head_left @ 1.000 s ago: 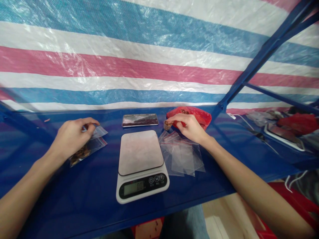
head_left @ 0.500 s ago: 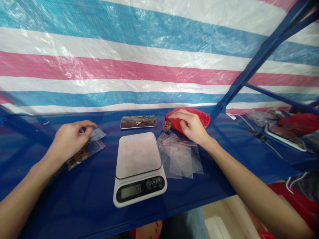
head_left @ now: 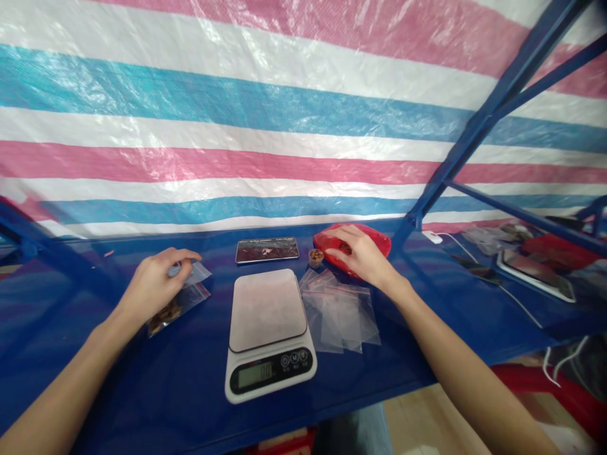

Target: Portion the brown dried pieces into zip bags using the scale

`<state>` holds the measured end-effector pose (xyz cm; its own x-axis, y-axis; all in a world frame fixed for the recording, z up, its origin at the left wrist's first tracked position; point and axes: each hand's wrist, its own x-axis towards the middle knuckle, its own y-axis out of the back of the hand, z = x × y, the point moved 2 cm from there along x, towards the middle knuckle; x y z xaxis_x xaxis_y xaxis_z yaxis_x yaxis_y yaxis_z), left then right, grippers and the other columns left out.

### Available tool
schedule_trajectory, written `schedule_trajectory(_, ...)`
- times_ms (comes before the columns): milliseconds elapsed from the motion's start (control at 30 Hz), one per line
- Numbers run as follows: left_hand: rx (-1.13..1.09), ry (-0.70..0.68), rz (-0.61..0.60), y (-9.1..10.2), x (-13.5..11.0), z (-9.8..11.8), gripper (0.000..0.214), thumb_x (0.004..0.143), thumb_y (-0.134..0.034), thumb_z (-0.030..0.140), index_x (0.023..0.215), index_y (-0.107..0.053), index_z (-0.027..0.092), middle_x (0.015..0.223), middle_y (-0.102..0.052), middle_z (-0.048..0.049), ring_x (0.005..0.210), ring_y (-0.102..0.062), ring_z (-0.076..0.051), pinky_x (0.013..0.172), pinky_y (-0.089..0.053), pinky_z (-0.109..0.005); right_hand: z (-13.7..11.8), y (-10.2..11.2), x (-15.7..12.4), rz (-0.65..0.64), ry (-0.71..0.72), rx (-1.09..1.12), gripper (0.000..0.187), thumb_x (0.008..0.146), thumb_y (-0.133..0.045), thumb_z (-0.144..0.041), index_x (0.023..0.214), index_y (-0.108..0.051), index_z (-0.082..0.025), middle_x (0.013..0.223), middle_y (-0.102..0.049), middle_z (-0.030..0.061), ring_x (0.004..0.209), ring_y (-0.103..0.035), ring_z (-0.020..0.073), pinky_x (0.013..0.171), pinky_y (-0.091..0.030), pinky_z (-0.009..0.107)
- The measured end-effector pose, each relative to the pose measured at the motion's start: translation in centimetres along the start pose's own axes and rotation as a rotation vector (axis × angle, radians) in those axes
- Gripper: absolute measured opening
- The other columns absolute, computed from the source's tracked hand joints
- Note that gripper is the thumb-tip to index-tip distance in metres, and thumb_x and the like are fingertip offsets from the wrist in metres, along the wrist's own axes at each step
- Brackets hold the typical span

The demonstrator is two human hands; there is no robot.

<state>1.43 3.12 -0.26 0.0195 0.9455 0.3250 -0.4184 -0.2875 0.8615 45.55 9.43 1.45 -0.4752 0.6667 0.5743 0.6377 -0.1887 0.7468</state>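
Observation:
My left hand (head_left: 164, 278) is curled around a small clear zip bag (head_left: 199, 273), its thumb and index finger at the bag's edge. Under and beside that hand lies another zip bag (head_left: 165, 314) with brown dried pieces inside. My right hand (head_left: 363, 253) is over an opened red plastic bag (head_left: 379, 239), fingers and thumb apart at its mouth; dark contents show between them. Just left of the red bag stands a small clear cup (head_left: 315, 258) of brown bits. A white kitchen scale (head_left: 270, 309) sits between my hands, its platform bare.
Several flat zip bags (head_left: 339, 316) lie fanned right of the scale. A phone (head_left: 267, 250) rests behind it. Farther right are a white cable (head_left: 516, 303), a tablet-like device (head_left: 535, 275) and another red bag (head_left: 564, 251). A blue metal frame (head_left: 455, 158) slants up at right.
My right hand has spread its thumb and fingers at the red bag's mouth. The left hand stays at the small zip bag. The camera view has tilted upward.

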Motion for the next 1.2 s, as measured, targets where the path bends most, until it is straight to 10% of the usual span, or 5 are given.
schedule_trajectory(200, -0.012, -0.075, -0.014, -0.5, 0.1, -0.6, 0.039, 0.093, -0.046, 0.040, 0.104, -0.080, 0.023, 0.102, -0.080, -0.0065, 0.090, -0.074, -0.024, 0.084, -0.053, -0.032, 0.3, 0.4, 0.0, 0.026, 0.012, 0.019, 0.020, 0.098, -0.069, -0.028, 0.116, -0.076, -0.025, 0.112, -0.077, 0.0088, 0.107, -0.071, 0.0285, 0.098, -0.058, 0.050)
schedule_trajectory(567, -0.013, -0.089, -0.026, -0.4, 0.2, -0.2, 0.040, 0.090, -0.045, 0.038, 0.103, -0.080, 0.022, 0.106, -0.081, -0.0074, 0.093, -0.075, -0.025, 0.087, -0.054, -0.032, -1.1, -3.3, -0.1, -0.158, 0.013, -0.015, 0.074, 0.090, -0.080, -0.039, 0.156, -0.050, -0.029, 0.136, -0.070, 0.0150, 0.125, -0.063, 0.0356, 0.107, -0.051, 0.060)
schedule_trajectory(800, -0.004, -0.084, -0.010, -0.2, 0.1, 0.0, 0.041, 0.090, -0.044, 0.037, 0.102, -0.081, 0.021, 0.103, -0.080, -0.0078, 0.087, -0.074, -0.024, 0.084, -0.054, -0.032, -7.8, -0.9, -2.6, -0.058, 0.140, 0.214, 0.013, 0.102, -0.064, -0.026, 0.109, -0.074, -0.026, 0.104, -0.078, 0.0070, 0.102, -0.070, 0.0259, 0.094, -0.057, 0.045)
schedule_trajectory(967, -0.014, -0.075, -0.006, -0.3, 0.1, 0.1, 0.041, 0.090, -0.044, 0.033, 0.102, -0.081, 0.019, 0.104, -0.080, -0.0095, 0.090, -0.073, -0.024, 0.087, -0.054, -0.034, -14.2, -0.1, -9.6, -0.213, 0.265, 0.236, 0.023, 0.099, -0.063, -0.015, 0.117, -0.070, -0.027, 0.105, -0.081, 0.0048, 0.105, -0.073, 0.0250, 0.091, -0.058, 0.042)
schedule_trajectory(1200, -0.030, -0.081, 0.003, -0.5, 0.0, 0.1, 0.040, 0.091, -0.046, 0.035, 0.101, -0.081, 0.020, 0.102, -0.080, -0.0090, 0.087, -0.073, -0.023, 0.084, -0.054, -0.032, -15.1, -1.4, -11.9, -0.230, 0.322, 0.030, 0.020, 0.097, -0.058, -0.015, 0.112, -0.067, -0.026, 0.124, -0.080, 0.0054, 0.103, -0.075, 0.0276, 0.085, -0.060, 0.046)
